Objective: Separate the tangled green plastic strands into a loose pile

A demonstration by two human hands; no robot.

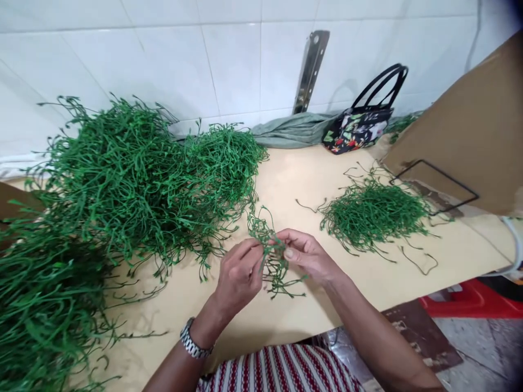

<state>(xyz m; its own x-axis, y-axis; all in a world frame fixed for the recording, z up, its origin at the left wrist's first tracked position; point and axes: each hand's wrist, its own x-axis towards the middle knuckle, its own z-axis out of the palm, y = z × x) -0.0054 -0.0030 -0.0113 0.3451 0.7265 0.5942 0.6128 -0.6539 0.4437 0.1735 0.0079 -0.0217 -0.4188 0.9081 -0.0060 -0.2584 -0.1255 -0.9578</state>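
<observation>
A small tangle of green stems (278,272) hangs between my two hands over the front of the table. My left hand (242,269), with a metal watch on its wrist, has its fingers closed on the left side of the tangle. Thumb and fingers of my right hand (304,253) pinch the same stems from the right. A big heap of green stems (134,169) rises to the left, with a darker heap (44,305) at the lower left. To the right lies a smaller pile of green stems (373,215).
Against the tiled wall are a metal bracket (311,71), a grey-green cloth (292,130) and a floral handbag (359,128). A brown cardboard sheet (469,130) and a black wire frame (443,173) stand at the right. A red plastic item (469,302) is below the table's right edge.
</observation>
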